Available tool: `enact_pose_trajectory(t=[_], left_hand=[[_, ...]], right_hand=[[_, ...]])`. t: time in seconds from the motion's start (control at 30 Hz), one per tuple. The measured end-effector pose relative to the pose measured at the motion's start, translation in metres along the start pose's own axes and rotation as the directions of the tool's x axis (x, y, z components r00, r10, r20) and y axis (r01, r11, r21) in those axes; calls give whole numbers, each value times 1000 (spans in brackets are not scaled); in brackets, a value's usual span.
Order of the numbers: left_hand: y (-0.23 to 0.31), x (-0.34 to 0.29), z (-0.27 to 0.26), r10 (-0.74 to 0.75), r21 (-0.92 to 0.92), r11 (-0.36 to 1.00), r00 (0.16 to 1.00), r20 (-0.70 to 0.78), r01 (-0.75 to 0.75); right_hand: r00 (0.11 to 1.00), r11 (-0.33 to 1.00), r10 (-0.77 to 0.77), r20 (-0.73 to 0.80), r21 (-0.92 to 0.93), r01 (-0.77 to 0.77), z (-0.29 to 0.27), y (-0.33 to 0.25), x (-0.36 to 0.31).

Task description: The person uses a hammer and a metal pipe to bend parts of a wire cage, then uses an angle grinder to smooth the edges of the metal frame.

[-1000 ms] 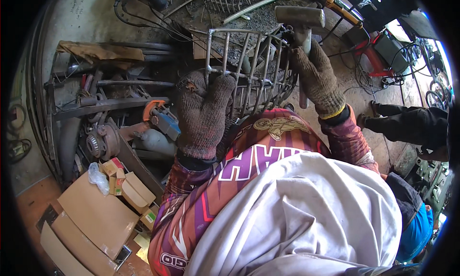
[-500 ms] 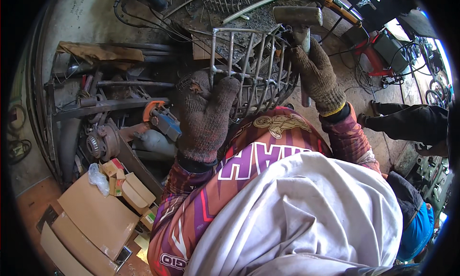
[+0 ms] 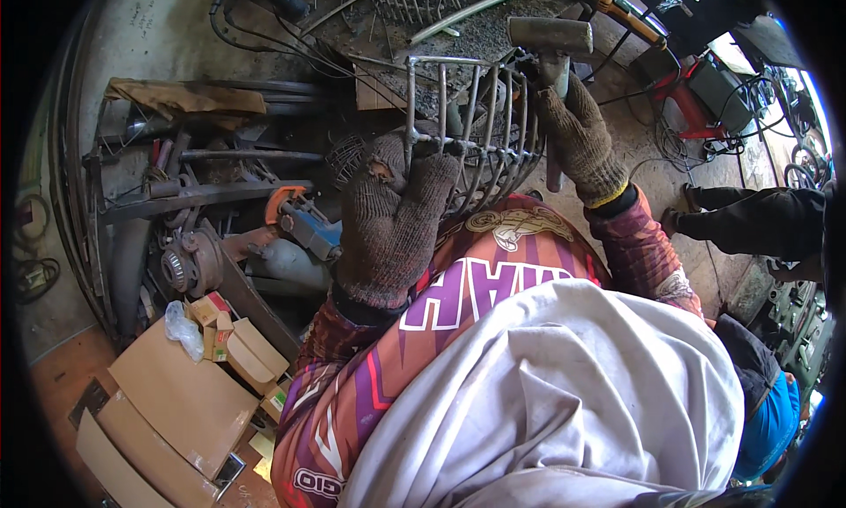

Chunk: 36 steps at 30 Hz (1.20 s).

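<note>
A welded metal-rod rack (image 3: pixel 487 147) with several parallel bars is tilted in front of my body. My left hand (image 3: pixel 397 217), in a worn knitted glove with a hole in it, is closed on the rack's left edge. To the right of the rack, my right hand (image 3: pixel 582 142) wears a brown knitted glove with a yellow cuff. Its fingers are wrapped round the handle of a hammer (image 3: pixel 551 35), which is held head up, the handle's end showing below the hand. Whether the right fingers also touch the rack cannot be made out.
Beyond the rack is a dirty work surface with upright metal rods (image 3: pixel 410 1) and a loose pale strip (image 3: pixel 467 16). Scrap metal and a blue-orange tool (image 3: pixel 304 226) lie left, above cardboard boxes (image 3: pixel 189 380). Cables, a red-and-grey machine (image 3: pixel 696 103) and another person's legs (image 3: pixel 758 222) are right.
My left hand and the rack have shifted to the right, and the rack has turned slightly. The hammer in my right hand has barely moved.
</note>
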<state>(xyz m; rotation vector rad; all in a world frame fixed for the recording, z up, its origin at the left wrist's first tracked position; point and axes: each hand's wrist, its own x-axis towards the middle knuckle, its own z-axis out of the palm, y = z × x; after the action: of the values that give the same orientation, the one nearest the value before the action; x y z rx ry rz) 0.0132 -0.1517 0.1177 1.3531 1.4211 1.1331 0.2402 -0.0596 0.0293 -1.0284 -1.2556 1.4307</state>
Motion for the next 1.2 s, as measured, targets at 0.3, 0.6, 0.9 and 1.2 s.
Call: enact_pose_trajectory(t=[0.3,0.6,0.9,1.2], left_hand=[[-3,10,-7,-53,-32,998,998,30,54],[-17,16,-17,-240,-231,932,953,187,280],[-36,57,-28,-166,-298,885,841,515,357],[-57,64,-9,-211,-434,759,814,541,485]], right_hand=[[999,988,-43,-28,148,47,6,-5,-6],[980,972,-191,52,-130,197,-9,-11,-4],[898,818,-383,218,-373,439,-24,-21,14],[938,818,-289,193,-459,347,-36,-11,14]])
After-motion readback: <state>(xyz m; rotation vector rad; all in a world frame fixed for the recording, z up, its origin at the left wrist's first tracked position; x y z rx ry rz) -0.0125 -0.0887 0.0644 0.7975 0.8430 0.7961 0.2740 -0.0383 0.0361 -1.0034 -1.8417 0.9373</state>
